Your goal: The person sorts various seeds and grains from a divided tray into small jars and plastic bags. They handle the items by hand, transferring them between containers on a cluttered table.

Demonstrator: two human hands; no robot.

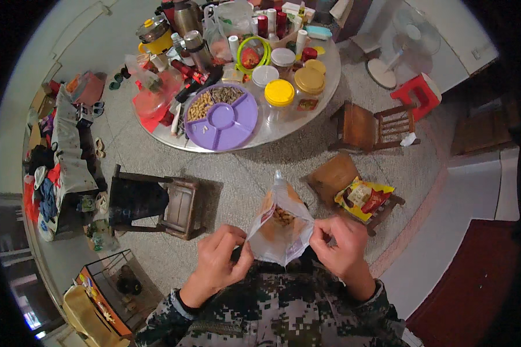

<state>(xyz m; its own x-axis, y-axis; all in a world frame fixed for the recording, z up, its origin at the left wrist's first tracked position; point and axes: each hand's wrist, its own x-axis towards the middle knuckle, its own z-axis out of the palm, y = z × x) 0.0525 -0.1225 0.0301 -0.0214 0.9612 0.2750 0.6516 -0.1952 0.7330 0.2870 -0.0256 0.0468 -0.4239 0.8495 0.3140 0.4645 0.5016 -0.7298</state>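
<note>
Between my hands a plastic snack bag (pixel 281 234) hangs with its mouth spread wide. Peanuts in their shells (pixel 283 216) lie inside it. My left hand (pixel 223 256) pinches the left edge of the mouth, and my right hand (pixel 341 247) pinches the right edge. Beyond the bag, a purple divided snack tray (pixel 221 116) rests on the near edge of a round table (pixel 260 141). One compartment holds peanuts in shells (pixel 200 106), another what look like sunflower seeds (pixel 226 94). A few small bits lie in a third compartment.
Lidded jars, one with a yellow lid (pixel 279 92), stand right of the tray. A red plastic bag (pixel 158 97) lies to its left. Wooden chairs stand at the left (pixel 184 208) and right (pixel 358 126). A yellow and red snack bag (pixel 364 198) lies on another chair.
</note>
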